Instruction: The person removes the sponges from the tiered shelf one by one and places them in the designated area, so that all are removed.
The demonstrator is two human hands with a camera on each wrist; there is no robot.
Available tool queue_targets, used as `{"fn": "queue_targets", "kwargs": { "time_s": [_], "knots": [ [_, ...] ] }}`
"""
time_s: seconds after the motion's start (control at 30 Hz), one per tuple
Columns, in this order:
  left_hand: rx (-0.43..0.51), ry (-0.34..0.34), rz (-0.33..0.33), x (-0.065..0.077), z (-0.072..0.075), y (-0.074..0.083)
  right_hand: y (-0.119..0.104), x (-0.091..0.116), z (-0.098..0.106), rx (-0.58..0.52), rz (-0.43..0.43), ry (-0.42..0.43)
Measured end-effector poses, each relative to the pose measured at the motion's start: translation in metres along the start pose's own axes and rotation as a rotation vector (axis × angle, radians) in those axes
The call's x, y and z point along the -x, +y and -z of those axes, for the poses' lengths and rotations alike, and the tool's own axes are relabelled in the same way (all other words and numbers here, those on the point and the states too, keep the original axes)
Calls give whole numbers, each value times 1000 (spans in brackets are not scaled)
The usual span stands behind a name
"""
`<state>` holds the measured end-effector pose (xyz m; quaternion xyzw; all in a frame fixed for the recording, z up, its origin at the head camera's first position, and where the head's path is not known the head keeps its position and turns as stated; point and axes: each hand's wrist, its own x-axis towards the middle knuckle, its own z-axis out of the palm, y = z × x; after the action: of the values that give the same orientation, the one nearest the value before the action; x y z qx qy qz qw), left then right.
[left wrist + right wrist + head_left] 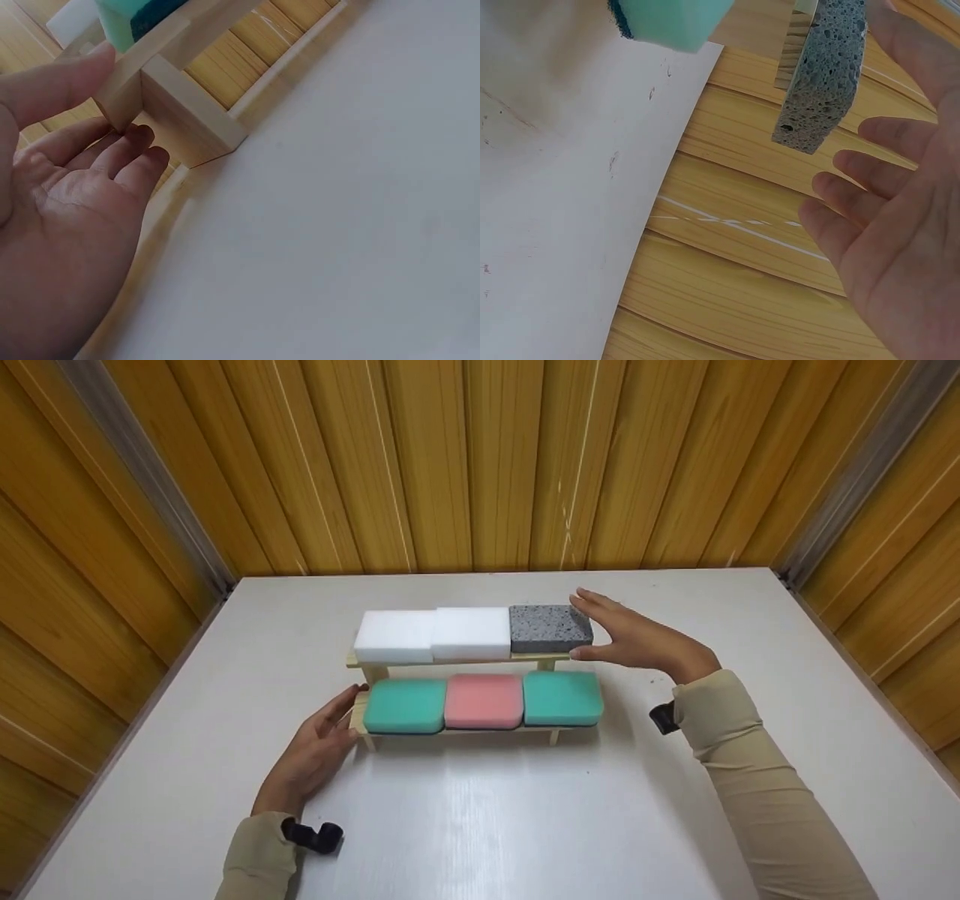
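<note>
A two-tier wooden rack [361, 712] stands on the table. Its upper tier carries two white foam blocks [394, 636], slightly overlapping, and a grey pitted sponge [551, 628] at the right end. On the lower tier lie a green sponge [406, 706], a pink sponge [484, 701] and another green sponge [562, 699]. My left hand [319, 750] holds the left end of the lower tier, thumb at the top and fingers beneath. Around the right end of the grey sponge, my right hand [641, 634] is spread, thumb near the front corner and fingers toward the back.
The white table [480, 825] reaches back to a wall of yellow wood-look panels [427, 465]. Similar panels rise at the left and right sides. A black wrist mount [313, 836] sits on the left sleeve, and another black mount [664, 718] on the right.
</note>
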<state>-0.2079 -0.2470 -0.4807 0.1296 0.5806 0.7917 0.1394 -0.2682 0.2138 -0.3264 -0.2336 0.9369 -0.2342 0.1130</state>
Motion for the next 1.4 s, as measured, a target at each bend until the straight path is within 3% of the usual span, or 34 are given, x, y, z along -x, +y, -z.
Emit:
{"fn": "queue_targets", "kwargs": {
  "time_s": [0.4, 1.07, 1.4],
  "knots": [
    [-11, 46, 35, 1, -3, -4, 2, -7, -7, 37, 15, 3],
    [8, 41, 35, 3, -2, 1, 5, -7, -8, 63, 107, 110],
    [-21, 33, 23, 1, 0, 0, 7, -4, -7, 72, 74, 131]
  ]
}}
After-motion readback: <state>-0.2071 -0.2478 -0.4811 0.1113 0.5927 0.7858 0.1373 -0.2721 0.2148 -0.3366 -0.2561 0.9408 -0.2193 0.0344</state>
